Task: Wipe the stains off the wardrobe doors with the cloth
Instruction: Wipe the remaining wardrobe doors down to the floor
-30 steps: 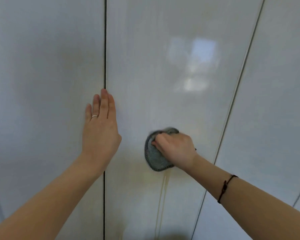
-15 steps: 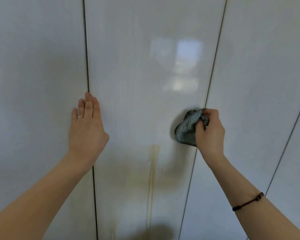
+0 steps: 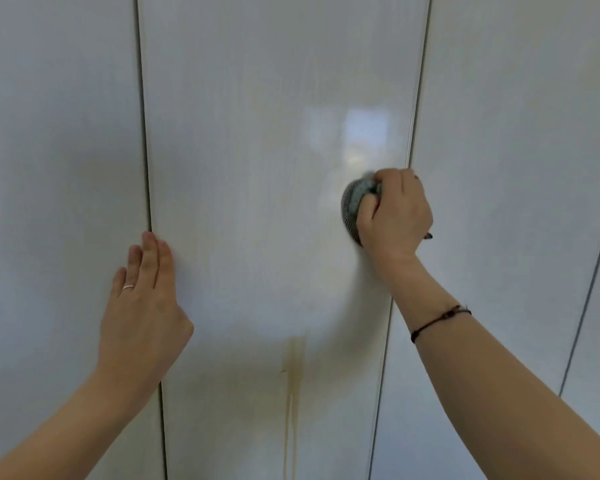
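Glossy white wardrobe door [image 3: 257, 133]: vertical yellowish drip stain [image 3: 293, 379] at 7 o'clock from right hand [image 3: 395, 213] fisted round grey cloth [image 3: 351, 206]; left hand [image 3: 142, 306] flat.

Left hand [image 3: 141, 317] flat, fingers straight; right hand [image 3: 397, 211] curled, gripping.

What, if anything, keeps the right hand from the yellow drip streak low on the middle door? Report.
Probably nothing, so yes. The right hand, gripping the cloth, has bare door down to the streak.
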Demonstrator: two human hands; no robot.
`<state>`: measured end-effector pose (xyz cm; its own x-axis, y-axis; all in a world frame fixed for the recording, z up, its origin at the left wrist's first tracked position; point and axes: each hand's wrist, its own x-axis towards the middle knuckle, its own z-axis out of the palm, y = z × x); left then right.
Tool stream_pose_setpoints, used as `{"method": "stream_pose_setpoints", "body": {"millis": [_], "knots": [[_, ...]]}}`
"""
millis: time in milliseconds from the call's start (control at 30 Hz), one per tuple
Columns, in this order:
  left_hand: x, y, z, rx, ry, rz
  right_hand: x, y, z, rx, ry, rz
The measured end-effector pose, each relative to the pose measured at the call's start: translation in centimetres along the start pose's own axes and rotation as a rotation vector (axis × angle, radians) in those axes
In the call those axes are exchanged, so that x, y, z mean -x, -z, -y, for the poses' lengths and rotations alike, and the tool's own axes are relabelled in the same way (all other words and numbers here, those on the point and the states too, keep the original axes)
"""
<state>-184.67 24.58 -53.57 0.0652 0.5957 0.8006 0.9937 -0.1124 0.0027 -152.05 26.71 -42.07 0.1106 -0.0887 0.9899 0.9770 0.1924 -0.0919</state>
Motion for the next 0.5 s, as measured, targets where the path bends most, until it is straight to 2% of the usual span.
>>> {"method": "stream_pose_setpoints", "body": {"millis": [100,267,333,400,500], "knots": [[-0.2,-0.1,0.2,-0.002,-0.012,-0.02,4.2,0.5,-0.7,-0.035,0.23,0.061],[-0.1,-0.4,-0.3,0.032,0.013,-0.023,17.5,3.3,-3.1,-0.127,0.661,0.277],[0.0,-0.2,-0.5,0.036,0.003,-0.018,18.7,3.8,-4.3,-0.107,0.762,0.352],[0.2,-0.1,-0.4,0.026,-0.007,-0.019,14.5,3.4,-4.3,-0.023,0.644,0.412],[0.2,0.0,-0.2,0.02,-0.018,-0.032,3.3,2.1,-2.7,0.073,0.118,0.197]]}}
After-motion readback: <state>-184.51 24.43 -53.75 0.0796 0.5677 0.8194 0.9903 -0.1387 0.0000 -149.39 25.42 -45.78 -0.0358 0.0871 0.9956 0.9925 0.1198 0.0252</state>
